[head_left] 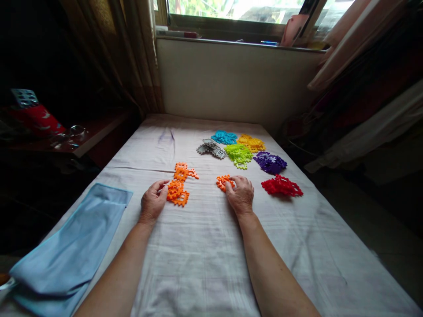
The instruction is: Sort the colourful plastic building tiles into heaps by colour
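Flat orange interlocking building pieces (181, 174) with notched edges lie in a loose, partly overlapping group in the middle of the bed. My left hand (153, 201) is at the near left side of this group, its thumb and fingers closed at the edge of an orange piece (175, 189). To the right, apart from that group, a smaller cluster of orange pieces (223, 181) sits under the fingertips of my right hand (242, 196). The right thumb and fingers are curled onto it, hiding its right side.
Piles sorted by colour lie beyond and right: grey (211, 149), blue (224, 137), yellow (251, 143), lime green (238, 155), purple (270, 162), red (282, 186). A folded light-blue cloth (76, 242) rests at left. Eyeglasses (71, 135) lie on a side table (99, 132).
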`<state>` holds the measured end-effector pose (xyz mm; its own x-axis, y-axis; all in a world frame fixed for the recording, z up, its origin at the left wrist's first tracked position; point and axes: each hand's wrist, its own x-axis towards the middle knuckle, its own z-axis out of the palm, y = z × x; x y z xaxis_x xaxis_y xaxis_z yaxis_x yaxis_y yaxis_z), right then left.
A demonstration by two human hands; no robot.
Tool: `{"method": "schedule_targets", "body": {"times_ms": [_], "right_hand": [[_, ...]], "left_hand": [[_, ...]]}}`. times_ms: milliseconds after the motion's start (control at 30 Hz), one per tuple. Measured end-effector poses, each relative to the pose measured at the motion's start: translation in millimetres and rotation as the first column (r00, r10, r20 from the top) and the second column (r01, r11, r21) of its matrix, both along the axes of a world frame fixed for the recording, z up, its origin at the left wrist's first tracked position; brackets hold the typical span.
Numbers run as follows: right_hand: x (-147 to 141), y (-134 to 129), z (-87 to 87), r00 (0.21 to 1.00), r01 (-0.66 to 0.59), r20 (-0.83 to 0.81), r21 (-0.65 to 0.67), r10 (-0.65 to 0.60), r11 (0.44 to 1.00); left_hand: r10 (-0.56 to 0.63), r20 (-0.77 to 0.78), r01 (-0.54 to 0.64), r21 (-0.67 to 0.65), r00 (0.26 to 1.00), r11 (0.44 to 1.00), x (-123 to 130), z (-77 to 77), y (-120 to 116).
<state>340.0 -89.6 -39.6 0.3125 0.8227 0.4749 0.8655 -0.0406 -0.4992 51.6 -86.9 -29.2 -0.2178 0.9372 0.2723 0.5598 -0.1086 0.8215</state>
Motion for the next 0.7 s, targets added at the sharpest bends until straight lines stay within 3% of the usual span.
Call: {"method": "schedule_targets", "body": {"times_ms": [133, 233, 433, 567, 700], "right_hand": [[-20, -5, 4.9, 0.987, -0.16, 0.026, 0.036, 0.159, 0.986], [-41, -10, 7.3, 0.945, -0.326, 0.042, 0.015, 0.326, 0.945], [-77, -13, 16.6, 0.768, -0.624, 0.098, -0.109, 0.633, 0.774], [-91, -12, 18.9, 0.684, -0.697, 0.101, -0.201, 0.722, 0.688], [-94, -12, 14.9, 0.67, -0.717, 0.07, -0.197, 0.739, 0.669]], "left_hand": [[-0.016, -0.006, 0.016, -0.001, 1.0, 1.0, 1, -0.3, -1], [-0.028, -0.024, 0.028, 0.002, 0.999, 1.0, 1, 0.0, -2], [-0.106, 0.033, 0.107, -0.033, 0.994, 0.994, 2, -3.5, -3], [-0.134, 0.067, 0.136, -0.037, 0.989, 0.99, 1, -6.2, -2], [-0.127, 0.058, 0.129, -0.035, 0.99, 0.991, 2, -4.1, -2]]}}
